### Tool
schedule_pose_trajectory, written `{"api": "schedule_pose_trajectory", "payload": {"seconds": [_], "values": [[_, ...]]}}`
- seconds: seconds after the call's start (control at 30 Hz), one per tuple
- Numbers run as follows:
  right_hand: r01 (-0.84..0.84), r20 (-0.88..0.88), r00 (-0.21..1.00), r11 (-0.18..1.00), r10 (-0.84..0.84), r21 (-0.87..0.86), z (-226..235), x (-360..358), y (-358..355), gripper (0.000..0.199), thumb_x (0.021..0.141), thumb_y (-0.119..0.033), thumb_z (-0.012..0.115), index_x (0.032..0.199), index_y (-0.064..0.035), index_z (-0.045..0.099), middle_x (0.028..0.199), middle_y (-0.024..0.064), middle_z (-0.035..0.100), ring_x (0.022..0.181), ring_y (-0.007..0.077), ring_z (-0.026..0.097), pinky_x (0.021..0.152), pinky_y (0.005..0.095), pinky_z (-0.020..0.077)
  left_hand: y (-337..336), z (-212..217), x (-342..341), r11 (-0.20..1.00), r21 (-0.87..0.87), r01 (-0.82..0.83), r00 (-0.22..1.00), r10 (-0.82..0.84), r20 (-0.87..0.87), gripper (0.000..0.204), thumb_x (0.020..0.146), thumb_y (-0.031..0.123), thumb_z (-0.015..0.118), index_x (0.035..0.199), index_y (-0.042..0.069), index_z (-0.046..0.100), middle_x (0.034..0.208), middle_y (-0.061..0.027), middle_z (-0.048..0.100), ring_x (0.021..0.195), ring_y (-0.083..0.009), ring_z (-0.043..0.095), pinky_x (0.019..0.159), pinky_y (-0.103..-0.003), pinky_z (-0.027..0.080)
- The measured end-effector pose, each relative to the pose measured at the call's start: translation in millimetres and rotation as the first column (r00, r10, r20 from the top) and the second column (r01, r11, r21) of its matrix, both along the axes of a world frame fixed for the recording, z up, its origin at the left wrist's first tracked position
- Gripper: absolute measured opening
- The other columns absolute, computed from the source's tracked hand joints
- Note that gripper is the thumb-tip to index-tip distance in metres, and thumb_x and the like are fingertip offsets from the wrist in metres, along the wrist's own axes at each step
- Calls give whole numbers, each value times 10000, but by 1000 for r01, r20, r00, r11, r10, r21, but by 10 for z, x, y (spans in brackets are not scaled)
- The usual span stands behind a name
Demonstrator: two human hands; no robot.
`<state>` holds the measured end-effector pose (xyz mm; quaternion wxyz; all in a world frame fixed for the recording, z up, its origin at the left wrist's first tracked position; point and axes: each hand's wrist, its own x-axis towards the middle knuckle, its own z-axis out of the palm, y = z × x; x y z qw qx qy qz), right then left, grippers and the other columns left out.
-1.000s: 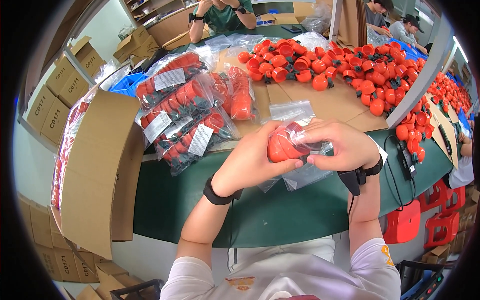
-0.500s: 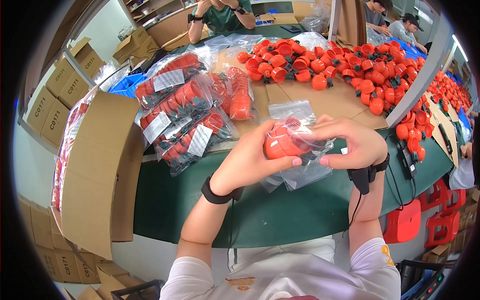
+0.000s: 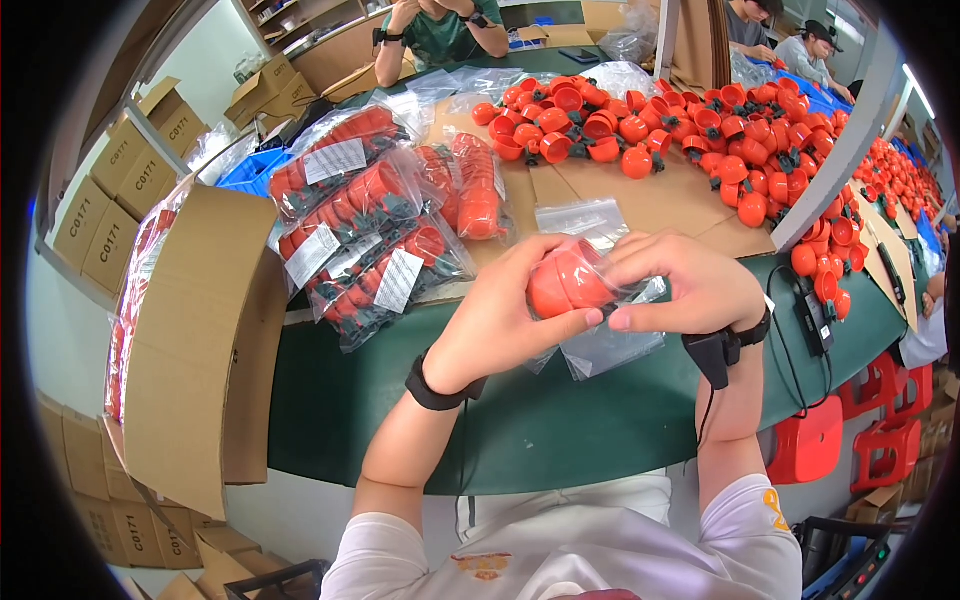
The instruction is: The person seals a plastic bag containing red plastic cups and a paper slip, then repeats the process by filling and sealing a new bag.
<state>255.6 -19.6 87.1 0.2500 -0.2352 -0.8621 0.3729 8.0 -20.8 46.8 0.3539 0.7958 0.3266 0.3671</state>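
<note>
Between my hands is a clear plastic bag holding red plastic cups nested together. My left hand wraps round the bag's left side, thumb stretched along its lower edge. Fingers of my right hand curl over the right side of the same bag, the thumb pointing at the left thumb. Flat clear zip bags lie on the green table just beneath my hands. To the left, filled bags of red cups with dark green parts and white labels are piled up.
Loose red cups heap across cardboard at the back and right. An open cardboard carton stands at the left. A black adapter with cables lies by the right post. A person sits across the green table.
My right hand has shifted slightly left, bringing its thumb closer to the left one. The plastic over the cups looks drawn tighter. The piles have not moved.
</note>
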Motion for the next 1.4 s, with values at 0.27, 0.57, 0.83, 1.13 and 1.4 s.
{"api": "schedule_pose_trajectory", "payload": {"seconds": [0.27,0.57,0.83,1.13,1.4], "values": [[-75,14,997,995,74,66,-111,95,80,336,902,-212,728,1158,4,706,1112,171,709,1028,331,610,969,411,452,9,-24,-11,1000,-6,-7,1000,7,23,706,771,327,882,1295,-21,561,1145,-199,675,1043,-329,689,905,-390,538],[-51,23,999,997,49,64,-109,96,-11,601,879,-169,735,1430,-5,558,1375,155,634,1198,312,564,1112,412,350,-24,35,-14,999,22,-45,998,46,-37,737,769,341,883,1309,-31,547,1149,-221,670,1044,-365,684,898,-403,540],[-6,213,977,999,-2,38,25,-38,-98,511,850,-101,710,1339,4,606,1193,144,676,1064,305,572,975,399,447,-16,-65,29,999,40,-13,993,17,-117,768,767,332,886,1333,-29,512,1182,-237,651,1080,-399,658,912,-420,530],[4,-58,998,997,0,73,-134,-128,-83,396,852,-113,647,1216,30,582,1062,197,662,930,423,620,819,424,513,-53,-130,136,981,159,-108,988,124,-91,794,759,286,892,1355,-13,462,1184,-228,648,1081,-399,650,900,-434,534],[165,-477,854,977,-209,-132,-140,-27,133,253,985,-183,615,1139,-6,710,1063,91,740,866,141,677,751,306,515,60,-94,-24,965,202,-170,985,175,-9,735,761,273,897,1325,-9,519,1179,-199,668,1078,-345,678,923,-393,539]]}}
